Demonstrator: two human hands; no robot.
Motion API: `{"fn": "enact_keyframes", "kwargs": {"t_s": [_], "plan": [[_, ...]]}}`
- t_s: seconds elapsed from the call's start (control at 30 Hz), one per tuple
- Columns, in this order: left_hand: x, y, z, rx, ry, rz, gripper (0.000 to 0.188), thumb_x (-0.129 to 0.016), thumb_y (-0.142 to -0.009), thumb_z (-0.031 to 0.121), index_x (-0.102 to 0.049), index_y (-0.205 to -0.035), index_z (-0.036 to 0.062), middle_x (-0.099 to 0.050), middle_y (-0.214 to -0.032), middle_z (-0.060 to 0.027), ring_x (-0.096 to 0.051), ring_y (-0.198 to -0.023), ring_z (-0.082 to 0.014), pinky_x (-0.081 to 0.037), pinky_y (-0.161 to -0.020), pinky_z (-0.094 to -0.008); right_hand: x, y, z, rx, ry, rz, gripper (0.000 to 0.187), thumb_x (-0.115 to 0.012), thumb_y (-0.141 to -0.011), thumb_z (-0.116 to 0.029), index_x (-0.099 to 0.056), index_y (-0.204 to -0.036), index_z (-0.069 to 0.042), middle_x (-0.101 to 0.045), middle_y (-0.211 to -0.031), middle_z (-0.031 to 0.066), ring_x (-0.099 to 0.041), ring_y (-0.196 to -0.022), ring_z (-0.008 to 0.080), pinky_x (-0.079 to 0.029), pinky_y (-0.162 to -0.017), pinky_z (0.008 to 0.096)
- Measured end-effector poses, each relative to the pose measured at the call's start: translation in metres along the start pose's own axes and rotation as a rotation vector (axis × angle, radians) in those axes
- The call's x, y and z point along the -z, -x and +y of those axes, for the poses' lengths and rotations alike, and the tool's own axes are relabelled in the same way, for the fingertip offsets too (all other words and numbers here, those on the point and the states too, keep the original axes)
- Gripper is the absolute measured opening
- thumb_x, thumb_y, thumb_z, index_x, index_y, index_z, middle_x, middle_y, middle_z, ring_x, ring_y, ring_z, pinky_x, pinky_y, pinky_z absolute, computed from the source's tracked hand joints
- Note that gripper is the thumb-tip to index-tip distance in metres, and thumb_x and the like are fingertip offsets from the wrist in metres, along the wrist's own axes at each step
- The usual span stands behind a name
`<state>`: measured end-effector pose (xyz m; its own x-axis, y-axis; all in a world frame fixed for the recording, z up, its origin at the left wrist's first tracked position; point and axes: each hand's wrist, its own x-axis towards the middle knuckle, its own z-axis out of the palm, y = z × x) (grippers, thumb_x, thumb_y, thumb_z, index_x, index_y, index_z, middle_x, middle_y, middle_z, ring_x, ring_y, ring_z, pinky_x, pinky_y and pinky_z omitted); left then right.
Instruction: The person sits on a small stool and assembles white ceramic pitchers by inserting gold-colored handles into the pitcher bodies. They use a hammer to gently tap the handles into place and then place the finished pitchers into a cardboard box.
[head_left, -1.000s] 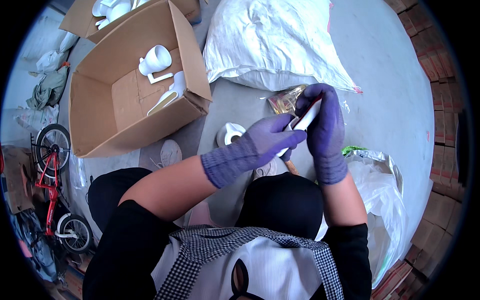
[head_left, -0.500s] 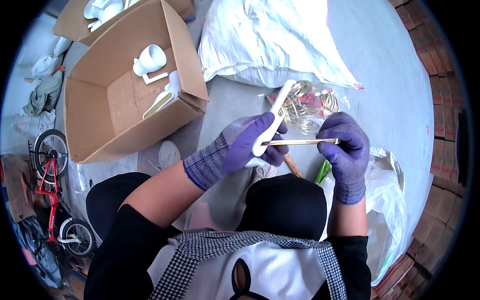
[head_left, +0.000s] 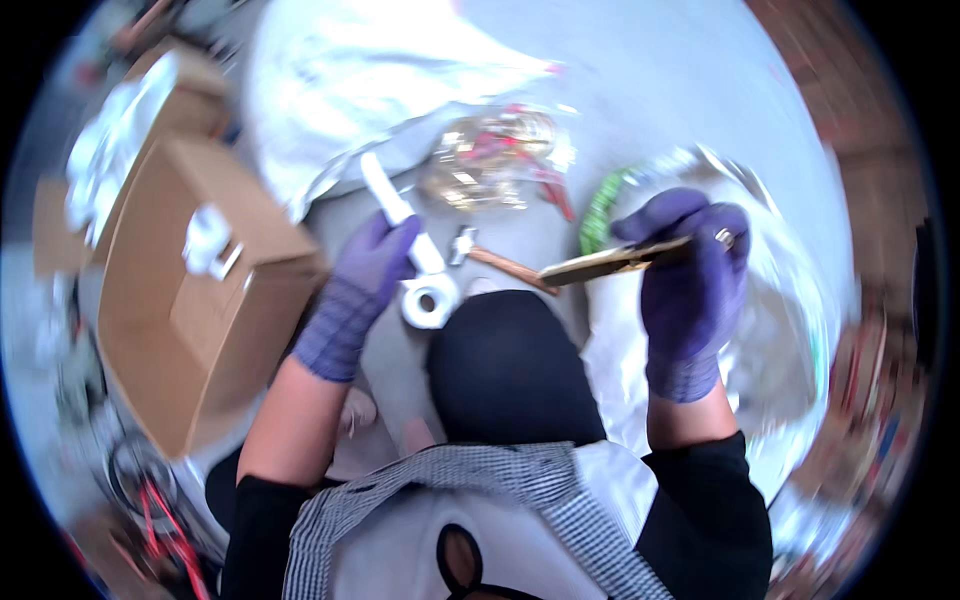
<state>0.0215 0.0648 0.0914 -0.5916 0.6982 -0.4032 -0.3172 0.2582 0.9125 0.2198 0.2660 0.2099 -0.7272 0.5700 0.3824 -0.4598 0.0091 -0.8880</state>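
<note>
My left hand (head_left: 372,262), in a purple-grey work glove, is closed around a long white plastic piece (head_left: 388,190). At that piece's lower end shows a white ring-shaped part (head_left: 430,302); whether the two are joined I cannot tell. My right hand (head_left: 695,285), gloved alike, grips a flat gold-coloured strip (head_left: 605,263) pointing left over a white plastic bag (head_left: 625,350). The two hands are well apart. Below the strip's tip, a hammer (head_left: 510,267) with a wooden handle lies on the floor between them.
An open cardboard box (head_left: 150,330) on the left holds white plastic parts (head_left: 207,240). Ahead are a big white sack (head_left: 370,80) and a clear bag of gold-coloured pieces (head_left: 490,150). A green item (head_left: 600,210) edges the plastic bag; a red bicycle (head_left: 165,520) stands lower left.
The strip's end was against the white piece; now my right hand holds it clear of that piece. My hands have moved apart, and the whole view has shifted and blurred.
</note>
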Motion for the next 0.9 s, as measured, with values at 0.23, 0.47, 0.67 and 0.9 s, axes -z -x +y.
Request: {"fn": "enact_keyframes", "kwargs": {"t_s": [0.23, 0.47, 0.67, 0.9], "plan": [[-0.194, -0.001, 0.153, -0.292, -0.563, -0.794, 0.06, -0.06, -0.096, 0.041, -0.054, -0.131, -0.0062, -0.068, -0.095, -0.0121, -0.068, -0.083, -0.0151, -0.055, -0.079, -0.0275, 0.001, 0.098, -0.058, -0.001, 0.481, -0.305, 0.016, -0.076, -0.078, -0.007, -0.062, -0.083, -0.003, -0.065, -0.088, 0.0127, -0.064, -0.074, 0.0306, -0.051, -0.065, 0.0397], [-0.154, -0.043, 0.135, -0.276, -0.407, -0.535, 0.054, -0.056, -0.097, 0.04, -0.057, -0.128, -0.0046, -0.068, -0.102, -0.013, -0.067, -0.086, -0.015, -0.054, -0.083, -0.0295, 0.052, 0.091, -0.038, -0.055, 0.655, 0.145, 0.015, -0.07, -0.085, -0.007, -0.065, -0.097, -0.001, -0.067, -0.091, 0.0101, -0.064, -0.083, 0.0196, -0.051, -0.074, 0.0328], [0.046, -0.05, -0.063, 0.036, -0.999, -0.045, 0.064, -0.065, -0.087, 0.052, -0.059, -0.128, 0.0028, -0.067, -0.114, -0.0185, -0.065, -0.102, -0.0292, -0.05, -0.095, -0.0377, 0.109, -0.063, 0.098, -0.195, 0.516, 0.417, 0.022, -0.066, -0.093, -0.018, -0.066, -0.103, 0.001, -0.067, -0.085, 0.0054, -0.062, -0.075, 0.0116, -0.05, -0.07, 0.0266], [-0.026, -0.019, -0.193, 0.194, -1.329, -0.088, 0.103, -0.081, -0.065, 0.055, -0.035, -0.151, 0.0226, -0.03, -0.153, -0.0195, -0.028, -0.138, -0.049, -0.031, -0.107, -0.064, 0.162, -0.112, 0.333, -0.841, 0.4, 0.377, 0.034, -0.066, -0.086, -0.028, -0.068, -0.107, 0.0, -0.071, -0.087, 0.0162, -0.07, -0.081, 0.0244, -0.054, -0.078, 0.0377]]}}
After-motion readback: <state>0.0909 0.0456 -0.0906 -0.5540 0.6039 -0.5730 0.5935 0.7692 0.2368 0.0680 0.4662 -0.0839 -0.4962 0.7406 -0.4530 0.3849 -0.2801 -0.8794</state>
